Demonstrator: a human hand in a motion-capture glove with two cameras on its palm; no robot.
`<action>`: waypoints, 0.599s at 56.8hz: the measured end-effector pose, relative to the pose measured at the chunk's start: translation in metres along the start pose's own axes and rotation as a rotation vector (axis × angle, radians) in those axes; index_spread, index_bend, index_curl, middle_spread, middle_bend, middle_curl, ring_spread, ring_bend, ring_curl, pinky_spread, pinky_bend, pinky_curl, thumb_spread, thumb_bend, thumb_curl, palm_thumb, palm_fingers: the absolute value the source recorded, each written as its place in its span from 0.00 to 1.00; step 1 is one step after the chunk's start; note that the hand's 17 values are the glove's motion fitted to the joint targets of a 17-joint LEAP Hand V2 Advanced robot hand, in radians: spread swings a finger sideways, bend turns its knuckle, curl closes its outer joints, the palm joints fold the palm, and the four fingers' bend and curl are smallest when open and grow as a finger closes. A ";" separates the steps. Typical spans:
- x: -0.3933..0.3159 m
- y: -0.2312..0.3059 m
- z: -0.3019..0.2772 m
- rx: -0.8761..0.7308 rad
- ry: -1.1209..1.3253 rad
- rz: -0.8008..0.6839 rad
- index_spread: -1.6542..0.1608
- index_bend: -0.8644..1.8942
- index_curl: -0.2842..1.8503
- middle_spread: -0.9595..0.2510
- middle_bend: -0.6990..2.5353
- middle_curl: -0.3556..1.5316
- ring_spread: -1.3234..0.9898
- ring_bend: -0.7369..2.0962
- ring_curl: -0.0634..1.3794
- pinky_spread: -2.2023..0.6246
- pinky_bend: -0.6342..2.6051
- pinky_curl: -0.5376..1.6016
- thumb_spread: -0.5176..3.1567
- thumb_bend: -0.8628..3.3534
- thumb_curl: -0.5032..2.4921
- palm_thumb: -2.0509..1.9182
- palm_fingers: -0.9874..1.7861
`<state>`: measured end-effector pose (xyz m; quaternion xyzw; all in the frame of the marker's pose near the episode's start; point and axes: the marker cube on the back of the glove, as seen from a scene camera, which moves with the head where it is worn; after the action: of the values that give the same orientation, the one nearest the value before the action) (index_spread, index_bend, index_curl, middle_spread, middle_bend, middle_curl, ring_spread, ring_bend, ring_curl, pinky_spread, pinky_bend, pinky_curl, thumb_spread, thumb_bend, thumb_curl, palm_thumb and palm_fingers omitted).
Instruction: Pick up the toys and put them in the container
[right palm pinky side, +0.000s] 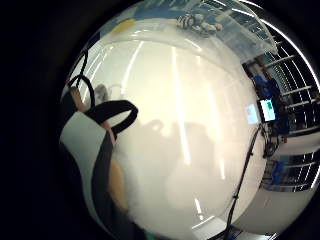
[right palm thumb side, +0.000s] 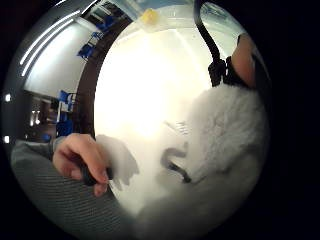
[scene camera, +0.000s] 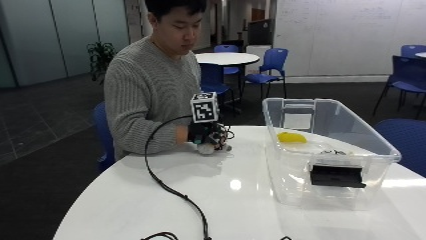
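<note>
Outside view first: a person in a grey sweater sits at a round white table (scene camera: 219, 195), and their gloved right hand (scene camera: 206, 136) is lifted just above the tabletop, well to the side of the clear plastic container (scene camera: 373, 135). The fingers are curled around a white fluffy toy (scene camera: 214, 147), a bit of which pokes out below the glove. It looks off the table, but only barely.

The container sits on the table on the person's left side, apart from the hand. Inside it there's a yellow toy (scene camera: 291, 136) lying on the bottom near the far end. Something small and dark sits deeper in, can't tell what it is. A black handle piece (scene camera: 336, 176) is on the near wall.

Thumb side palm view is mostly filled by the toy's white fur (right palm thumb side: 225, 125), pressed right up against the palm, with a grey curved mark on it. Across the table you can see the bare left hand (right palm thumb side: 82, 160), curled up and resting at the table edge by the sweater sleeve, and the yellow toy far off.

Little finger side palm view shows the fur again near the palm, plus the container with a striped black and white toy (right palm pinky side: 192, 21) in it.
</note>
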<state>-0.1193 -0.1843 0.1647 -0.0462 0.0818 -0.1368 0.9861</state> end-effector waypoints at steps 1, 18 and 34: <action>-0.012 0.000 0.002 -0.016 0.001 -0.004 0.72 0.47 0.32 0.54 0.45 0.57 0.37 0.64 0.41 0.63 0.48 0.42 0.36 0.22 0.42 0.68 0.72; 0.057 -0.110 -0.176 0.219 0.120 -0.031 0.73 0.48 0.37 0.55 0.45 0.62 0.36 0.64 0.44 0.63 0.48 0.44 0.30 0.22 0.46 0.68 0.71; 0.066 -0.161 -0.214 0.227 0.060 -0.026 0.73 0.47 0.43 0.56 0.45 0.65 0.36 0.65 0.46 0.63 0.48 0.45 0.28 0.21 0.50 0.68 0.70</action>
<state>-0.1363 -0.3714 -0.0371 0.0690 0.0945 -0.1595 0.9802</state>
